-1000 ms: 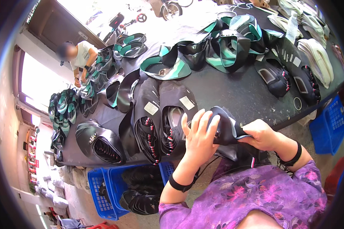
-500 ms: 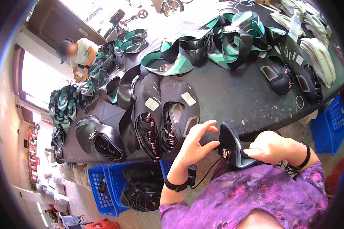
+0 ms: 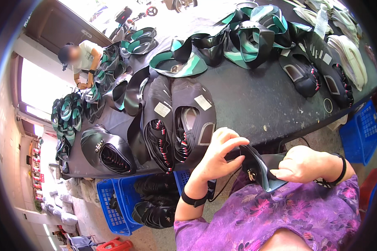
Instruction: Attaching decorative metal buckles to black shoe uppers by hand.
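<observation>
We hold a black piece close to our chest, just off the table edge. Our left hand pinches its upper edge; our right hand grips its right side.

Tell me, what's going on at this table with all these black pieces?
A person in a purple flowered top holds one black flexible piece just in front of the dark table. The left hand grips its near edge and the right hand holds the other side. Stacks of similar black pieces lie on the table, with green-and-black ones further back. Blue crates sit underneath, and another person works at the far end.
</observation>
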`<action>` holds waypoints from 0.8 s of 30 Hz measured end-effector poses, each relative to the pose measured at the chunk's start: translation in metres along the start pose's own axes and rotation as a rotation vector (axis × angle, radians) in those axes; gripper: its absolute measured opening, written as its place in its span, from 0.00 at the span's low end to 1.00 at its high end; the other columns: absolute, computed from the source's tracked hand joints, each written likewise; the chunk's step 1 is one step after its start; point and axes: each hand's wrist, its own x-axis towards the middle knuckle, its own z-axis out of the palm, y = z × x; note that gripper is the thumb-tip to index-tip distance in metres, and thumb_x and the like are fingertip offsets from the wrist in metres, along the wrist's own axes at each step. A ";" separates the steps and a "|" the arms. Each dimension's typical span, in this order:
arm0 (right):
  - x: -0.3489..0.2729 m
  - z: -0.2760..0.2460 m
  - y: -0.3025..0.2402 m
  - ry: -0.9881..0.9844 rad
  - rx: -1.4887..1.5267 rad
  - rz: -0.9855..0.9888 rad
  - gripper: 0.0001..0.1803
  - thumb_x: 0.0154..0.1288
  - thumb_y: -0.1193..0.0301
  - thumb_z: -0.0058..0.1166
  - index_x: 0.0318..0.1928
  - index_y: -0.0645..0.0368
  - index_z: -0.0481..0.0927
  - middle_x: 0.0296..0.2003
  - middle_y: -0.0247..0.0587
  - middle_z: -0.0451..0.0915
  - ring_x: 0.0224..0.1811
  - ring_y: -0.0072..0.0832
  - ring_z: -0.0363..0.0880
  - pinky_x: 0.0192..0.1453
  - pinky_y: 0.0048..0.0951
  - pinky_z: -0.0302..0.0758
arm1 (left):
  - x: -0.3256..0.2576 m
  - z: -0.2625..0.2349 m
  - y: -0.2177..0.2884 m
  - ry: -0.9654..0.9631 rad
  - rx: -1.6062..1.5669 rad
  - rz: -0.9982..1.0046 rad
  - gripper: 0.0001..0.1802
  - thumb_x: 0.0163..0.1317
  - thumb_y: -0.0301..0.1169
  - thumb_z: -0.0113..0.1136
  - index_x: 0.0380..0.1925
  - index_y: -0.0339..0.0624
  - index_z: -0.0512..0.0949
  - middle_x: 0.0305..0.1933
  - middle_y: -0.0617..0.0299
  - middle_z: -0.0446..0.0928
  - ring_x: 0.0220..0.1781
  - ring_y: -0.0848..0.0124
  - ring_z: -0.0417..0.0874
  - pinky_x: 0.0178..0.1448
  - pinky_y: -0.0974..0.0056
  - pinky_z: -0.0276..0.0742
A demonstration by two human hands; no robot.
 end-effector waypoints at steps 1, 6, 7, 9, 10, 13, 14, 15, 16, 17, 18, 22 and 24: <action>0.000 0.000 -0.001 -0.001 0.003 0.002 0.14 0.46 0.71 0.49 0.37 0.60 0.75 0.12 0.32 0.66 0.12 0.27 0.69 0.14 0.27 0.65 | 0.000 0.000 -0.001 -0.002 -0.003 -0.003 0.20 0.37 0.21 0.61 0.37 0.41 0.75 0.36 0.59 0.70 0.42 0.62 0.69 0.51 0.60 0.62; -0.003 -0.001 -0.004 0.034 -0.029 -0.002 0.15 0.45 0.70 0.49 0.37 0.60 0.75 0.14 0.31 0.66 0.13 0.26 0.68 0.16 0.26 0.64 | -0.004 0.002 0.001 -0.034 -0.014 -0.026 0.22 0.38 0.22 0.63 0.39 0.39 0.73 0.34 0.60 0.69 0.39 0.65 0.70 0.50 0.62 0.63; -0.004 0.000 -0.003 0.033 -0.026 0.000 0.15 0.45 0.70 0.49 0.37 0.60 0.75 0.14 0.31 0.66 0.13 0.26 0.68 0.16 0.26 0.64 | -0.006 0.003 0.001 -0.036 -0.016 -0.028 0.22 0.38 0.22 0.63 0.39 0.39 0.73 0.34 0.60 0.69 0.39 0.65 0.70 0.50 0.62 0.63; -0.007 0.002 -0.003 0.011 -0.020 0.016 0.15 0.45 0.70 0.49 0.37 0.60 0.75 0.14 0.31 0.66 0.14 0.25 0.69 0.17 0.26 0.64 | -0.011 0.009 0.000 0.045 -0.168 -0.134 0.22 0.39 0.20 0.63 0.39 0.38 0.72 0.35 0.60 0.69 0.39 0.68 0.71 0.48 0.65 0.65; -0.008 0.002 -0.003 0.010 -0.017 0.017 0.15 0.45 0.70 0.49 0.37 0.60 0.75 0.14 0.31 0.66 0.14 0.25 0.69 0.17 0.26 0.64 | -0.013 0.010 0.000 0.045 -0.169 -0.136 0.22 0.39 0.20 0.63 0.39 0.38 0.72 0.35 0.60 0.69 0.39 0.68 0.71 0.48 0.65 0.65; -0.008 0.002 -0.003 -0.009 -0.020 0.015 0.15 0.44 0.70 0.49 0.37 0.60 0.75 0.14 0.30 0.66 0.14 0.25 0.69 0.17 0.25 0.64 | -0.018 0.016 -0.003 0.057 -0.244 -0.213 0.20 0.41 0.19 0.62 0.38 0.38 0.71 0.36 0.61 0.69 0.39 0.71 0.71 0.46 0.68 0.67; -0.008 0.002 -0.004 0.003 -0.029 0.014 0.15 0.44 0.70 0.49 0.36 0.60 0.75 0.14 0.30 0.66 0.14 0.25 0.68 0.17 0.25 0.64 | -0.020 0.018 -0.004 0.076 -0.280 -0.232 0.20 0.41 0.19 0.62 0.38 0.38 0.71 0.37 0.61 0.69 0.39 0.72 0.70 0.46 0.69 0.67; -0.009 0.003 -0.004 0.014 -0.040 0.016 0.15 0.44 0.70 0.49 0.36 0.60 0.75 0.14 0.30 0.66 0.14 0.24 0.68 0.17 0.25 0.64 | -0.022 0.021 -0.005 0.094 -0.318 -0.248 0.19 0.42 0.19 0.62 0.37 0.38 0.70 0.37 0.61 0.69 0.39 0.74 0.70 0.45 0.70 0.67; -0.009 0.003 -0.004 0.013 -0.038 0.017 0.15 0.44 0.70 0.49 0.36 0.60 0.75 0.14 0.30 0.66 0.14 0.24 0.68 0.17 0.25 0.64 | -0.024 0.023 -0.006 0.095 -0.320 -0.250 0.19 0.42 0.19 0.62 0.37 0.38 0.70 0.37 0.61 0.69 0.39 0.74 0.70 0.45 0.70 0.67; -0.009 0.003 -0.004 0.011 -0.030 0.018 0.15 0.44 0.70 0.49 0.36 0.59 0.75 0.14 0.30 0.66 0.14 0.24 0.68 0.17 0.25 0.64 | -0.026 0.025 -0.007 0.106 -0.392 -0.305 0.18 0.43 0.19 0.62 0.36 0.39 0.70 0.38 0.63 0.69 0.38 0.75 0.69 0.44 0.71 0.66; -0.009 0.003 -0.004 0.008 -0.022 0.019 0.16 0.43 0.70 0.50 0.37 0.59 0.75 0.14 0.29 0.66 0.15 0.24 0.68 0.18 0.25 0.64 | -0.027 0.027 -0.008 0.118 -0.464 -0.362 0.17 0.43 0.20 0.62 0.35 0.39 0.70 0.38 0.65 0.69 0.37 0.77 0.68 0.42 0.72 0.65; -0.008 0.003 -0.004 0.037 -0.030 0.020 0.16 0.43 0.70 0.50 0.37 0.59 0.75 0.15 0.30 0.66 0.15 0.24 0.68 0.18 0.25 0.64 | -0.025 0.025 -0.006 0.115 -0.483 -0.448 0.15 0.43 0.21 0.63 0.33 0.41 0.70 0.35 0.68 0.68 0.35 0.80 0.66 0.39 0.75 0.62; -0.008 0.002 -0.004 0.015 -0.018 0.021 0.16 0.43 0.70 0.49 0.38 0.59 0.75 0.15 0.30 0.67 0.15 0.24 0.69 0.18 0.25 0.64 | -0.025 0.022 -0.006 0.030 -0.465 -0.529 0.14 0.43 0.23 0.65 0.30 0.43 0.70 0.33 0.69 0.68 0.34 0.81 0.64 0.38 0.75 0.61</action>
